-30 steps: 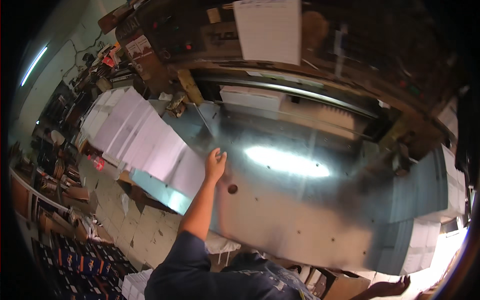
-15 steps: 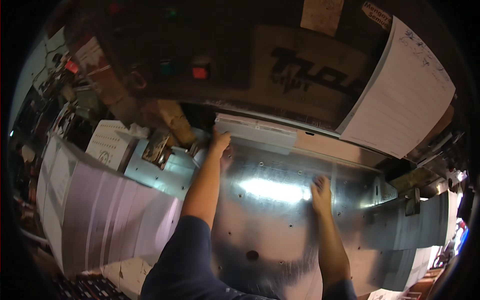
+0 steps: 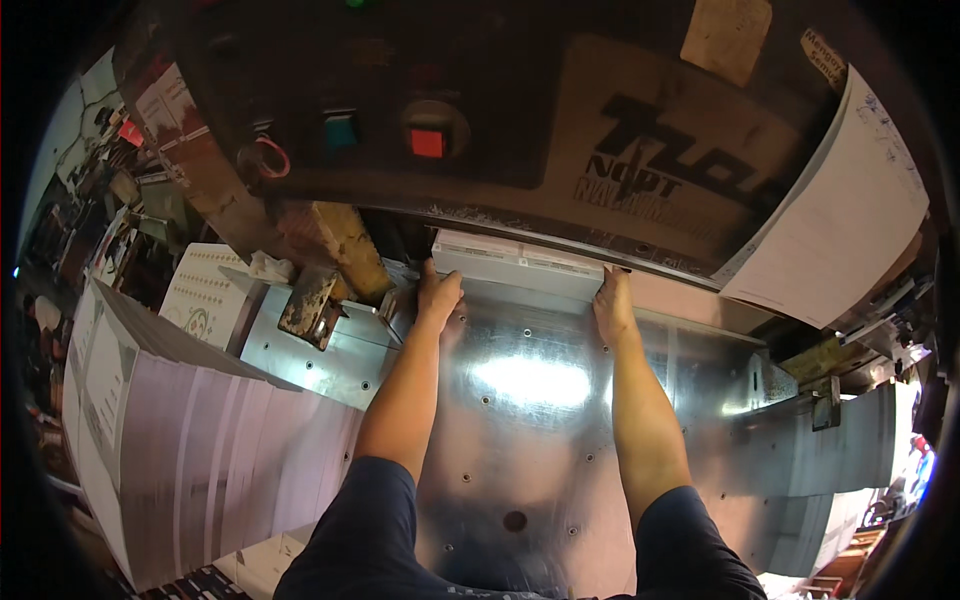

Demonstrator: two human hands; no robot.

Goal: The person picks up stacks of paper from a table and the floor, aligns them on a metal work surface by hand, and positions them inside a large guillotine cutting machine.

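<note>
A low stack of white paper (image 3: pixel 520 263) lies at the far edge of the shiny metal table (image 3: pixel 540 440), under the dark machine front. My left hand (image 3: pixel 438 297) is at the stack's left end, its fingers bent around the near corner. At the opposite end my right hand (image 3: pixel 615 310) grips the right corner, thumb on the near side. Both arms are stretched forward, and the fingertips are partly hidden by the hands and the stack.
The machine panel above carries a red button (image 3: pixel 428 143) and a green button (image 3: pixel 340 131). A tall paper pile (image 3: pixel 220 430) stands on the left, beside a rusty metal bracket (image 3: pixel 310 305). More paper stacks (image 3: pixel 850 450) are on the right. A written sheet (image 3: pixel 840 210) hangs at upper right.
My right hand has moved forward and left from above the metal table to the stack's right end. My left hand has stayed at the left end. The view has shifted slightly.
</note>
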